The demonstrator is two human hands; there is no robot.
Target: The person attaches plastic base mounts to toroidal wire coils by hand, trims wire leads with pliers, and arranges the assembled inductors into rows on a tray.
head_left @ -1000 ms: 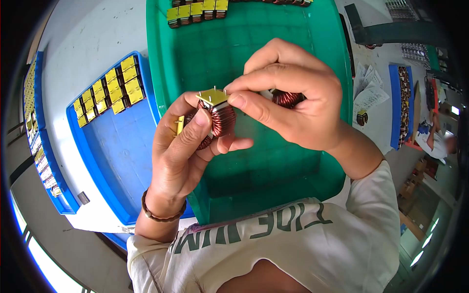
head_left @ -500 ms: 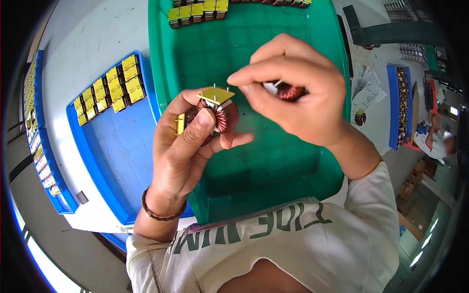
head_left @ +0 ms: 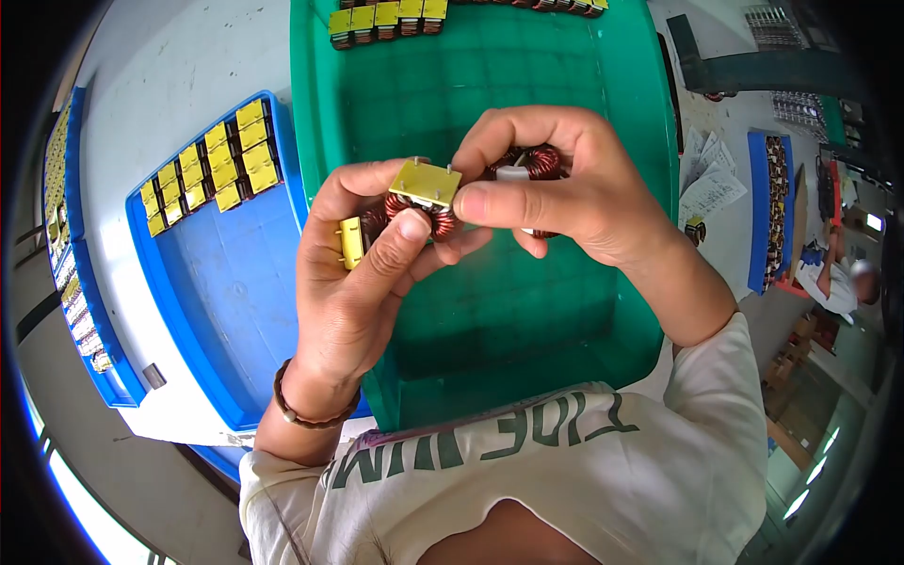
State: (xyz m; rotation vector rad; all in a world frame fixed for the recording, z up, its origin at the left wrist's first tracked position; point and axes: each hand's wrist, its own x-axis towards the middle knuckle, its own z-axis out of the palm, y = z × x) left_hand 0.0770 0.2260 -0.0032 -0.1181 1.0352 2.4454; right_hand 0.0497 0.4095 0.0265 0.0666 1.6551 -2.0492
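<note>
Over the green bin [head_left: 508, 320], my left hand [head_left: 350, 287] grips a copper-wound toroidal coil [head_left: 443, 224] between thumb and fingers. A yellow base plate [head_left: 426, 183] with short metal pins sits on top of that coil. Deeper in the same palm rests a second coil, its yellow plate [head_left: 351, 243] facing sideways and its windings partly hidden. My right hand [head_left: 603, 202] is closed round another copper-wound coil [head_left: 541, 162], which has a white part between its windings. The right thumb and forefinger tips touch the edge of the upper yellow plate.
Rows of yellow-plated coils [head_left: 388, 21] stand at the bin's far end. To the left, a blue tray [head_left: 254, 330] holds more of them, and another blue tray [head_left: 118, 353] lies beyond. Papers [head_left: 711, 179] and a blue box [head_left: 756, 207] lie right, near another person [head_left: 833, 282].
My right hand has come down and left, so its fingertips now meet the yellow plate. The upper coil has tilted, showing more of the plate's face.
</note>
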